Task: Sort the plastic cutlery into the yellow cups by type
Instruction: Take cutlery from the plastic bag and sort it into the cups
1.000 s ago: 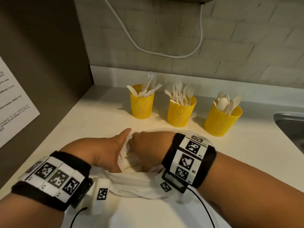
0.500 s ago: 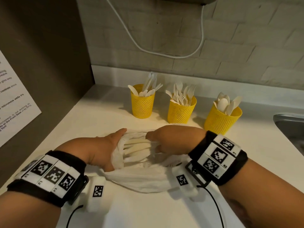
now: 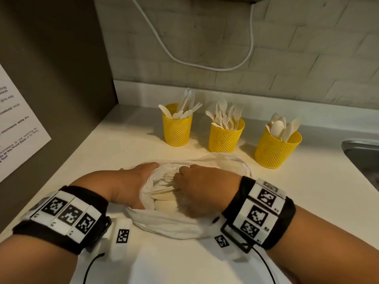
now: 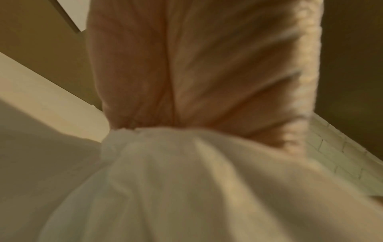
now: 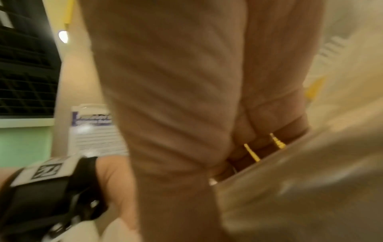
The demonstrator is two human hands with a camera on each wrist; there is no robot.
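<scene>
On a pale cream surface [image 3: 106,152], a person's left hand [image 3: 131,187] grips the bunched rim of a thin, crinkled white plastic bag [image 3: 164,224], fingers curled into the film and holding its mouth apart at the nine o'clock side. In the left wrist view the film fans out from that hand in tight pleats. Inside the opening lies a loose heap of pale, off-white plastic cutlery [image 3: 164,187], fork tines and long handles showing. At the three o'clock side of the mouth, the right hand [image 3: 201,189] reaches into the bag with its fingers curled down among the pieces; the blurred right wrist view shows them closed around a few thin handles (which type cannot be told).

Past the bag, toward twelve o'clock, three yellow mesh plastic cups stand well apart in a row: the left cup [image 3: 177,129] with what look like knives, the middle cup [image 3: 225,136] with forks, the right cup [image 3: 275,148] with spoons.

The pieces are probably light, stiff and slick, and thin enough to snap if bent. Handles, not tines or bowls, look the surest hold, pinched as a small bundle. The bag is soft and shapeless, so one hand must steady it.
</scene>
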